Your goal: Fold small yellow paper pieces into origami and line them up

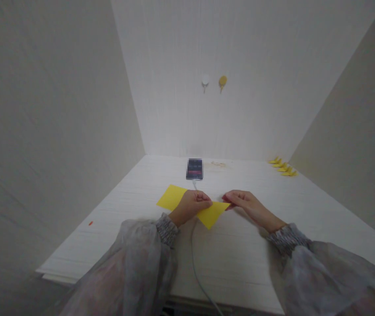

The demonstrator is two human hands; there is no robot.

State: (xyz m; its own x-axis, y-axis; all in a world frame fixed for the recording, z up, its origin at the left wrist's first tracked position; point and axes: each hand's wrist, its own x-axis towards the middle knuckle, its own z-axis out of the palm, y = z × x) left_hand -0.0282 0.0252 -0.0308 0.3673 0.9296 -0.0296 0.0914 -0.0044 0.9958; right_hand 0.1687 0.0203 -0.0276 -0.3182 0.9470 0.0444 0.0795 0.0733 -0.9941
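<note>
Two bare hands in sheer grey sleeves meet over a yellow paper sheet point(173, 196) just below the centre of the frame. The sheet lies flat on the pale wood-grain worktop point(233, 263), one corner pointing to the upper left and another towards the bottom of the frame.

The left hand point(190, 206) rests on the middle of the sheet with its fingers curled. Whether its grip pinches the paper or only presses it down cannot be told. The right hand point(246, 204) reaches in from the right, and its grip is closed, fingertips together, on the sheet's right-hand corner.

Directly above the sheet in the frame lies a dark rectangular phone point(194, 169), face up. A thin grey cable point(196, 263) runs from it down past the left hand and off the lower edge of the worktop.

At the right of the frame, near the far corner of the worktop, stands a row of small folded yellow paper pieces point(283, 167), well apart from both hands. A small white wall hook point(205, 81) and a small yellow wall hook point(222, 81) sit side by side on the back wall, above centre. A tiny red speck point(90, 223) lies at the worktop's left edge.
</note>
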